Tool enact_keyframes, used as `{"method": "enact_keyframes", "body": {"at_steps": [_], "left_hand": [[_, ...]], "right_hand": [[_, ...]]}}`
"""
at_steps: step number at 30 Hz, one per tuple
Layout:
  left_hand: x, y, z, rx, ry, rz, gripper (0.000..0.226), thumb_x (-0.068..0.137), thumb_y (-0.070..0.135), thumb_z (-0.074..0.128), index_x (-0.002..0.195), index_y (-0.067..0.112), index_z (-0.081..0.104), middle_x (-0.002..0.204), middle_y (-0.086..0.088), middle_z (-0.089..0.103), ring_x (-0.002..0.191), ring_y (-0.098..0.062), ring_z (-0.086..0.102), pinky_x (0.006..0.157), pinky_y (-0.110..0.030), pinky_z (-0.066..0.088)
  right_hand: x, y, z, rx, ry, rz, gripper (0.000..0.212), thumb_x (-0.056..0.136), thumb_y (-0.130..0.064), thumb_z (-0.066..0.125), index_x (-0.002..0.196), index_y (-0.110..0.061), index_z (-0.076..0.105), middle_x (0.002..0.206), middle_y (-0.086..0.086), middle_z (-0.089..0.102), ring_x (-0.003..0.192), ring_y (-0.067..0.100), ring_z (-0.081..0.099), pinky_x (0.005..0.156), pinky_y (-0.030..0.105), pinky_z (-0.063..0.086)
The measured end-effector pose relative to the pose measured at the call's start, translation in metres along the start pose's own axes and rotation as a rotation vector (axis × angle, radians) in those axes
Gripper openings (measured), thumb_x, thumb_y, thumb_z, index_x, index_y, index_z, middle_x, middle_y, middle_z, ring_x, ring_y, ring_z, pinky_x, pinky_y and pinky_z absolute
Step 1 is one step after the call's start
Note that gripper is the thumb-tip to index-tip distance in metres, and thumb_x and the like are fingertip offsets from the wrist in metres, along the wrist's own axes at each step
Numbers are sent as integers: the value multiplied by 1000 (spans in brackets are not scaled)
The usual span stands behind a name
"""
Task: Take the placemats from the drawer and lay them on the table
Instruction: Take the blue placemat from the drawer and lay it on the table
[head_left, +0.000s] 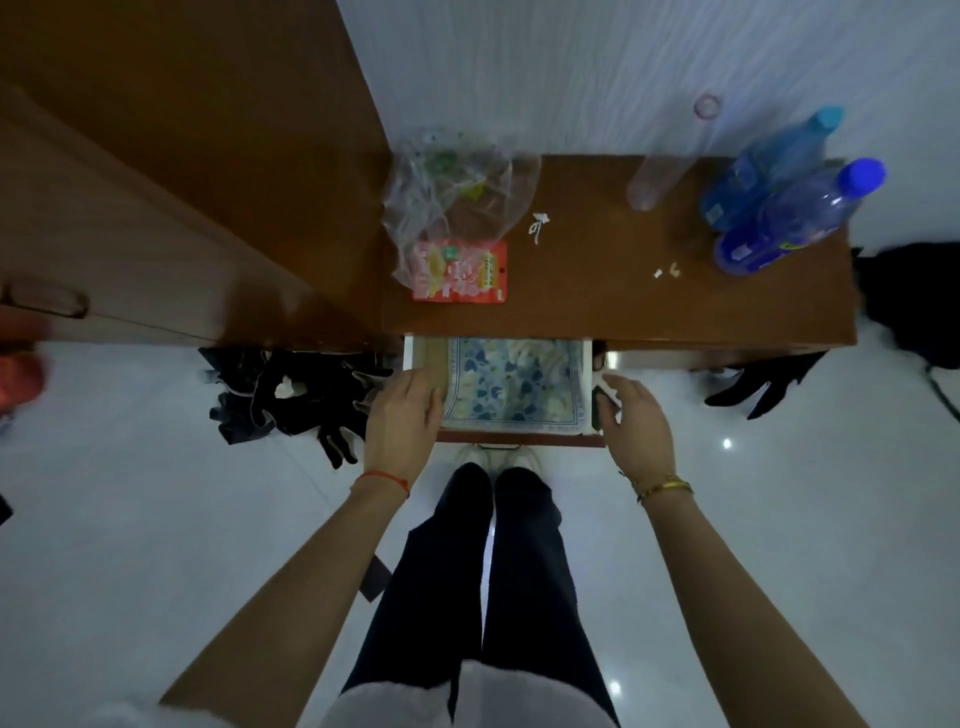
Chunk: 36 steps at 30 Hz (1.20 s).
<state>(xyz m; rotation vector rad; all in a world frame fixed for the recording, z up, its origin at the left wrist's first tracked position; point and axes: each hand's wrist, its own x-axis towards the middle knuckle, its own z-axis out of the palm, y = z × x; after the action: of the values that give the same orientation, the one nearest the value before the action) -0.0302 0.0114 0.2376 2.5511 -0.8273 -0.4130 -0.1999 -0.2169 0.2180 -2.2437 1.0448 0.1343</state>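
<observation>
**Both hands at the open drawer, placemat still inside**

The drawer (501, 440) stands pulled out from under the brown wooden surface (597, 291), and a placemat (511, 384) with a blue and pale yellow-green pattern lies flat in it, filling most of the compartment. Whether more mats lie beneath it cannot be told.

The left hand (402, 415) reaches over the drawer's left side, fingers loosely extended and relaxed, its fingertips at the left edge of the placemat; it grips nothing that can be seen. A red string circles that wrist. The right hand (631, 415) sits at the drawer's right side, fingers gently bent over the rim near a small dark and white object (605, 397) that is too unclear to identify; whether the hand actually holds anything cannot be told. A gold bracelet circles the right wrist.

On the surface, a crumpled clear plastic bag (457, 202) lies partly over a red snack packet (465, 273). To the right stand a clear empty bottle (670, 156) and two blue bottles (779, 197), close together. A few white scraps (539, 226) lie between the bag and the bottles.

A tall wooden cabinet (182, 182) rises to the left. Dark clothes (291, 397) lie heaped on the pale floor beside the drawer.
</observation>
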Motion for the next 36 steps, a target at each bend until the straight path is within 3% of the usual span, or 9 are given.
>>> {"method": "enact_keyframes", "body": {"at_steps": [3,7,12,16,21,25,28,31,36], "left_hand": [[17,-30,48,-23,-26,-11,21,94,10,53,113,4,60,103,-14,65,92,-31,62,78,-43,55],[35,-66,115,-46,-82,-51,27,93,10,51,120,5,57,110,-14,63,98,-31,61,83,-40,54],[51,-91,182,-69,-159,-249,35,97,21,48,129,11,53,122,-13,60,98,-34,62,74,-37,51],[55,-102,211,-29,-255,-366,32,96,25,49,122,8,55,115,-17,62,95,-39,62,73,-44,52],[62,-111,226,15,-437,-510,37,96,33,50,114,1,56,109,-22,65,98,-39,63,78,-43,53],[69,-116,230,49,-551,-517,42,97,33,51,114,-5,59,114,-23,64,105,-37,61,83,-40,50],[71,-119,228,-15,-539,-538,41,94,31,57,111,-6,62,111,-23,66,103,-36,62,84,-40,53],[70,-117,217,-79,-475,-549,37,90,32,64,104,-2,66,105,-19,68,95,-32,64,74,-32,50],[58,-104,188,-234,-408,-530,27,86,13,66,112,5,67,112,-14,69,102,-28,63,75,-23,42]], "right_hand": [[24,23,45,-13,-5,25,34,96,-21,50,127,-9,56,114,11,62,101,28,58,81,35,49],[50,57,97,-14,63,45,36,96,-21,51,129,-8,54,115,13,62,107,29,57,89,36,47],[64,84,141,25,151,10,33,99,-24,45,128,-11,55,116,10,60,104,26,58,86,36,50],[62,98,158,54,211,-20,30,98,-21,47,124,-10,56,115,9,59,100,26,59,86,42,53],[64,99,162,66,228,8,33,92,-17,58,124,-9,56,116,9,56,101,26,57,87,39,52],[66,98,163,118,239,54,36,87,-12,64,123,-11,58,109,8,54,86,16,56,80,24,46],[65,101,163,160,225,98,39,85,-9,64,123,-13,57,107,7,56,83,12,53,77,23,47],[64,104,160,179,210,146,37,86,-8,62,123,-14,58,107,7,62,81,13,55,75,25,46],[49,101,145,243,187,191,32,88,-3,56,118,-14,60,105,5,60,82,18,55,77,35,51]]}}
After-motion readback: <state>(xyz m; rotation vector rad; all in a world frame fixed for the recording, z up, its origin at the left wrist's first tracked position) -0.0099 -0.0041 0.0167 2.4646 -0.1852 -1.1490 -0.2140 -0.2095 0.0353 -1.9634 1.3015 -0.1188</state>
